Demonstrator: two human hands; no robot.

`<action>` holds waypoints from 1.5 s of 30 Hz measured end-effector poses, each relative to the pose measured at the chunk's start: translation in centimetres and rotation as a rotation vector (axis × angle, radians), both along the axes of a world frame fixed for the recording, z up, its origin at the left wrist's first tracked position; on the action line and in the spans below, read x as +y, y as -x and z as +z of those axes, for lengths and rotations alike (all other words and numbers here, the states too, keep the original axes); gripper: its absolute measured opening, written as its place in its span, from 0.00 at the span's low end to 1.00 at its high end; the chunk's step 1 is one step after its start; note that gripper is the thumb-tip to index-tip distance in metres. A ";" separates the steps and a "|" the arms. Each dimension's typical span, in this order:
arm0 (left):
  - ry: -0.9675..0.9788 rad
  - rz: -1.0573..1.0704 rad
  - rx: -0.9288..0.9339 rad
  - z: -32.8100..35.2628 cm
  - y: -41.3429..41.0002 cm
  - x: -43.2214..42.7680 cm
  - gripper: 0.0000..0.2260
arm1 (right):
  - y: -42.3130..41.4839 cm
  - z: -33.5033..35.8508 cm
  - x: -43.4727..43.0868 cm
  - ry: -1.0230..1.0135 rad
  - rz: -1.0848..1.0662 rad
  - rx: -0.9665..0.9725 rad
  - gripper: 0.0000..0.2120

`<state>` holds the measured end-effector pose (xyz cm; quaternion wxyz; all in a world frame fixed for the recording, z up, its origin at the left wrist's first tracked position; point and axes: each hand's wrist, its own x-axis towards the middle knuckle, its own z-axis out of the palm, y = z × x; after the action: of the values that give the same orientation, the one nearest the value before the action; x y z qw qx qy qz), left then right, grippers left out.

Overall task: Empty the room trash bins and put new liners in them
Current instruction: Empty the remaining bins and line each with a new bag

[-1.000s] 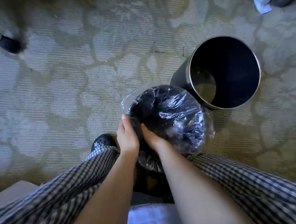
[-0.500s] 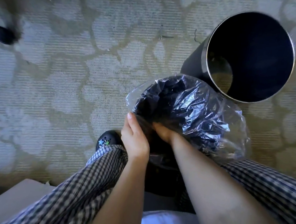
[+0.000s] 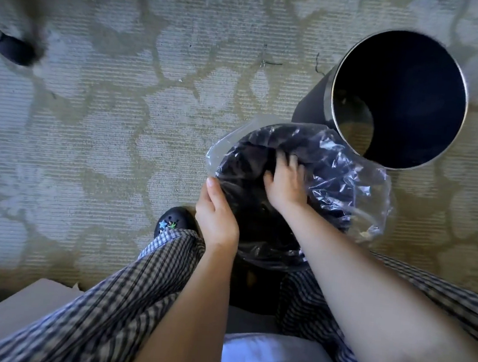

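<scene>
A black trash bin [image 3: 253, 287] stands between my knees with a clear plastic liner [image 3: 349, 174] draped over its mouth. My left hand [image 3: 216, 219] grips the liner against the bin's near-left rim, thumb on top. My right hand [image 3: 285, 182] reaches inside the opening, fingers spread and pressing the plastic down into the bin. The liner's right side billows loose and crinkled over the far rim. A second black bin [image 3: 312, 106] with a shiny metal rim stands on the carpet to the far right, with no liner and nothing seen inside.
Patterned beige carpet [image 3: 119, 140] covers the floor. My black shoe [image 3: 174, 221] sits left of the near bin. A dark object [image 3: 11, 48] lies at the far left. White bedding [image 3: 273, 359] is under me, between my checked trouser legs.
My right hand has moved from the near rim forward into the bin's mouth, pushing the liner in. My left hand stays on the near-left rim.
</scene>
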<state>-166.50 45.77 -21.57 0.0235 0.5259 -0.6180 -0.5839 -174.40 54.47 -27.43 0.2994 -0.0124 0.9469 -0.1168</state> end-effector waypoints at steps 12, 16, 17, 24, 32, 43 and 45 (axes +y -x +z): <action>-0.011 -0.048 -0.055 0.3 -0.1 -0.3 0.21 | 1.9 -0.2 0.3 0.161 -0.181 -0.363 0.21; -0.114 -0.097 -0.154 1.9 0.2 -0.8 0.25 | 1.5 3.4 1.0 0.227 -0.231 -0.353 0.16; -0.142 -0.106 -0.192 2.2 0.3 -1.0 0.25 | 1.3 4.3 1.2 0.280 -0.254 -0.322 0.14; 0.138 -0.349 -0.322 4.8 1.3 -2.2 0.20 | -0.3 12.1 4.0 0.261 -0.490 0.391 0.09; 0.044 -0.593 -0.296 5.8 1.8 -2.1 0.22 | -0.2 10.8 9.2 0.147 -0.850 0.010 0.15; 0.220 -0.711 -0.491 5.3 2.2 -3.0 0.21 | 0.9 9.1 9.2 0.333 -1.036 -0.410 0.28; 0.403 -0.781 -0.429 6.6 3.0 -2.7 0.18 | 1.9 9.6 9.8 0.206 -0.948 -0.296 0.24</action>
<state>-169.53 43.04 -15.01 -0.2238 0.3481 -0.8608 -0.2963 -176.27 64.30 -17.79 0.3415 0.4062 0.7794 -0.3330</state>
